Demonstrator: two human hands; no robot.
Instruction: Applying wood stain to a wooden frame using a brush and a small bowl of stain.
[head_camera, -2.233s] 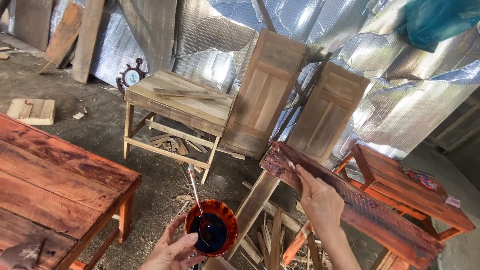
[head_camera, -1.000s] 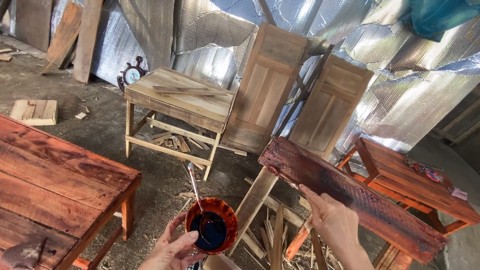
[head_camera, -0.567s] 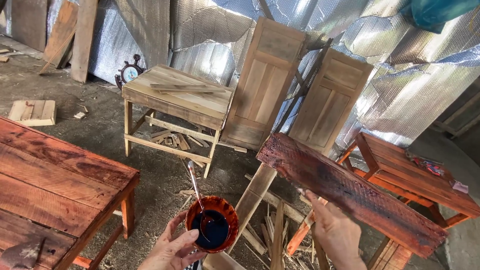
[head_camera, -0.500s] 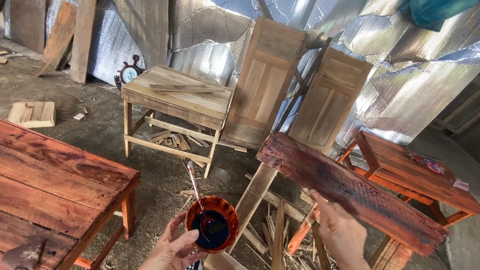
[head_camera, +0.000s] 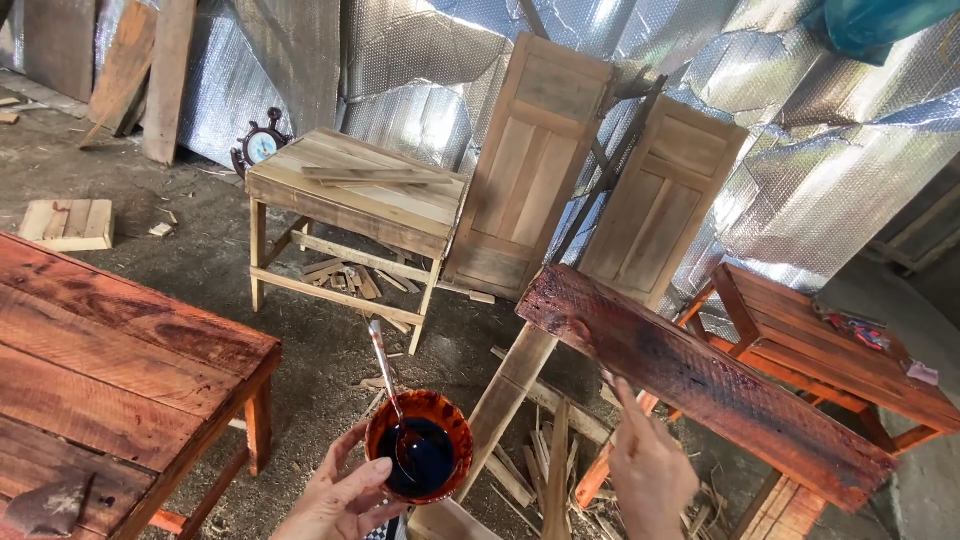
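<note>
My left hand (head_camera: 345, 495) holds a round cup of dark red-brown stain (head_camera: 420, 455) at the bottom centre, with a brush handle (head_camera: 383, 365) sticking up out of it. My right hand (head_camera: 650, 470) grips the underside of a long stained plank (head_camera: 700, 380), which is tilted down to the right above the floor. The plank's upper face is dark red and wet-looking.
A stained red table (head_camera: 110, 370) fills the left. A bare wooden table (head_camera: 355, 195) stands at the back, with two unfinished door panels (head_camera: 610, 180) leaning on the foil-covered wall. A reddish stool (head_camera: 820, 350) is at right. Wood offcuts (head_camera: 540, 450) litter the floor.
My right hand has slid down and back along the plank, and the plank has swung slightly lower and more to the right. The cup stays put in my left hand.
</note>
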